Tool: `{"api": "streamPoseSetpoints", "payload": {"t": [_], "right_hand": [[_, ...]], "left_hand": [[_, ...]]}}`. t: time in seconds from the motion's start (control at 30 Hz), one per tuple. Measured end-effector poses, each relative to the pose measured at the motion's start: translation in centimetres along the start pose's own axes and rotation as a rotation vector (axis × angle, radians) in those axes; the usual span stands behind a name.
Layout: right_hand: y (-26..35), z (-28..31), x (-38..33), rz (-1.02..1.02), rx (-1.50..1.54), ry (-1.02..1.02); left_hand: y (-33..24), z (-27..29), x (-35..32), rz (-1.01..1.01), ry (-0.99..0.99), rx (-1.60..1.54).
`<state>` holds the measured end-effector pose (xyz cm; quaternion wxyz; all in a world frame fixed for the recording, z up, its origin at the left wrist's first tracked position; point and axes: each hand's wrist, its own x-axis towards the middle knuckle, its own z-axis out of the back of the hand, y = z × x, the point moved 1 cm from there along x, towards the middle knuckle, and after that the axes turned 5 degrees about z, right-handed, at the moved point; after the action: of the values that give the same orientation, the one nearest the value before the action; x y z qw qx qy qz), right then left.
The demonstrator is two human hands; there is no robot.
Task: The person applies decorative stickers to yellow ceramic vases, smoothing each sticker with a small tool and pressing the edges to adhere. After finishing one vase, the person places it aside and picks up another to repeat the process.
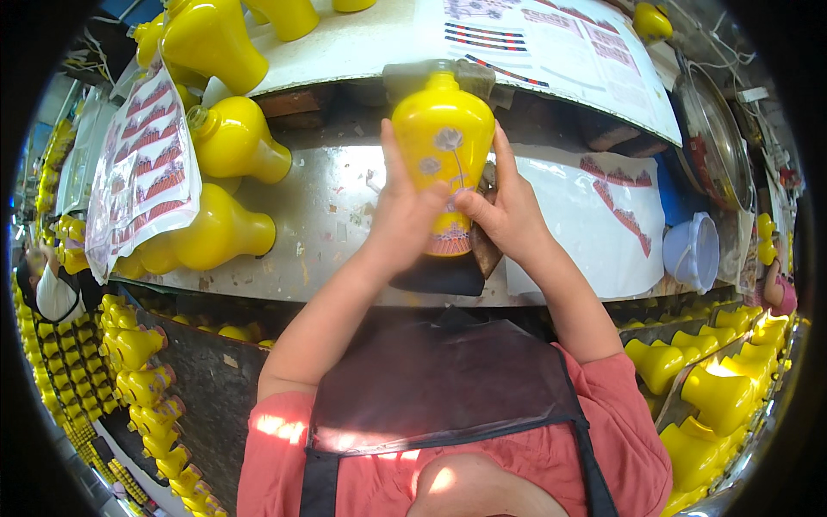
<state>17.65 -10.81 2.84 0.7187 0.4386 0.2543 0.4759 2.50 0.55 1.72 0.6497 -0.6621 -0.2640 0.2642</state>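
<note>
A glossy yellow vase (441,116) lies in front of me, neck pointing away, with grey-white dandelion flowers on its face and a reddish-purple patterned band near its base. Along its left side runs my left hand (403,207), fingers against the wall and thumb across the front, slightly blurred. My right hand (510,207) grips the opposite side, its thumb pressed on the decorated surface beside the flower stems. Beneath the vase is a dark pad (444,280); how much the pad supports it is hidden.
Several plain yellow vases (226,228) lie at the left, beside a hanging decal sheet (146,168). Another decal sheet (568,233) and a pale blue bucket (692,250) are at the right. A raised board (362,39) spans the back. Rows of yellow vases (719,392) flank me below.
</note>
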Motion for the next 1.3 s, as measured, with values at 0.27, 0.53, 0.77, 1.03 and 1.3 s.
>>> {"api": "streamPoseSetpoints", "payload": {"t": [0.27,0.53,0.77,1.03,1.3], "right_hand": [[-0.8,1.3,0.9,-0.011,0.227,-0.062],[4.8,2.8,0.6,0.325,-0.011,-0.149],[7.7,3.6,3.3,0.747,-0.391,-0.320],[10.5,3.0,3.4,0.858,-0.751,-0.284],[6.4,3.9,2.4,0.909,-0.641,-0.380]], "left_hand": [[0.0,-0.3,0.0,0.029,0.003,0.130],[-0.9,-0.3,-0.3,0.023,-0.043,0.196],[-1.1,-0.3,-0.1,0.035,-0.062,0.261],[-1.3,-0.2,-0.3,0.016,-0.065,0.253],[0.6,0.8,-1.6,-0.049,-0.061,0.361]]}}
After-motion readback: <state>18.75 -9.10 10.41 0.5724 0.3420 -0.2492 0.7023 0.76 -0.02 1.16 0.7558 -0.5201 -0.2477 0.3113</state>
